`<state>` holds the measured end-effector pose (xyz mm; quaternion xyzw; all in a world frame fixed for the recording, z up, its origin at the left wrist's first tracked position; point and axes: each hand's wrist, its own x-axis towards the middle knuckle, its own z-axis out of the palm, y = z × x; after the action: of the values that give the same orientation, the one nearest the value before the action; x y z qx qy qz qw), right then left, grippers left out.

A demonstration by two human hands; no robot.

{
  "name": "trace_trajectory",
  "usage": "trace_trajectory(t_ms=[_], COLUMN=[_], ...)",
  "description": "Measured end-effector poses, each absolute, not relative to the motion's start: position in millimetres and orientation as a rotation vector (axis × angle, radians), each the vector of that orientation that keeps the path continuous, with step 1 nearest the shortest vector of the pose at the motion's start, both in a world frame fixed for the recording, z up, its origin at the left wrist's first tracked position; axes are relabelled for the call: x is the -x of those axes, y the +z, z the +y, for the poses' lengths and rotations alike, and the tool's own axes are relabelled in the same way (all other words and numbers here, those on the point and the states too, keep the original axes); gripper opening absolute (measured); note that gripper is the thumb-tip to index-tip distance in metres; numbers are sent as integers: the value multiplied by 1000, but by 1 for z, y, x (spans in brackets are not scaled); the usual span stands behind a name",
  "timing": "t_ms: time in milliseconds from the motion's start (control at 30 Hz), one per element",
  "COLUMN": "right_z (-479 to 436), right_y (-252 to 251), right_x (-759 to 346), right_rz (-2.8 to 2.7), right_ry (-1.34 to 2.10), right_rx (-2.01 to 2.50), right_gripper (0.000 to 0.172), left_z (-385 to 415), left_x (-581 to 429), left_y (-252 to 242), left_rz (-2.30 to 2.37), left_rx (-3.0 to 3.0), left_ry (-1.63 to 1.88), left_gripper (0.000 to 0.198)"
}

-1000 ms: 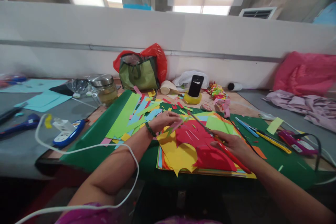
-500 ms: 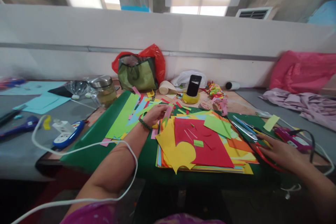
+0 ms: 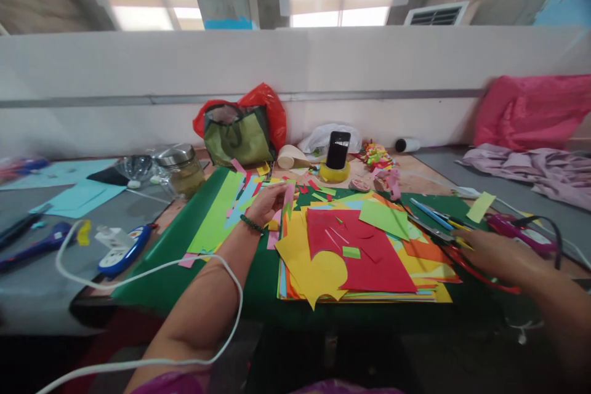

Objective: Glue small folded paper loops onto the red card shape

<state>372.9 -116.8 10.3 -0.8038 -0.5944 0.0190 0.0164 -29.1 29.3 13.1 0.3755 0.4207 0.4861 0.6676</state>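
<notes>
From the person's head, near the green mat [image 3: 263, 283], one camera looks forward and down across it.

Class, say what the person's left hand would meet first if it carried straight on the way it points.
Probably the yellow tape roll propping up the phone, though if the left hand is low, small red paper scraps may come first; its height is unclear.
</notes>
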Motion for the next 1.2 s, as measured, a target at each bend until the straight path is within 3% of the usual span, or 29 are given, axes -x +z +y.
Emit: trace_trajectory(t_ms=[100, 233, 333, 533, 667, 867, 1000, 1200], right_z=[-108, -83, -58, -19, -31, -69, -76, -108], right_y=[42, 46, 33, 36, 46, 30, 21, 54], right_x=[-319, -232, -185, -177, -206, -217, -214, -236], right_rz=[-1988, -2102, -2209, -2173, -2482, -2738, -2696, -2603], right_ry=[137, 365, 505, 555, 612, 652, 765, 602], right_rx=[2187, 1540, 1338, 1351, 1513, 1688, 1660, 1690], right_gripper=[47, 46, 43, 33, 14, 25, 20, 17], left_z=[17, -5, -9, 10, 21, 29, 37, 45], left_x=[21, 7, 4, 12, 15, 23, 33, 42], left_y=[11, 8, 6, 2, 6, 16, 16, 16], left_rz=[895, 768, 761, 825, 937, 1007, 1031, 1042], left_rx=[-1108, -1452, -1448, -1331, -1097, -898, -820, -762], left_ry=[928, 627, 613, 782, 1009, 1171, 1260, 1311], left_gripper=[6, 6, 5, 33, 36, 32, 29, 38])
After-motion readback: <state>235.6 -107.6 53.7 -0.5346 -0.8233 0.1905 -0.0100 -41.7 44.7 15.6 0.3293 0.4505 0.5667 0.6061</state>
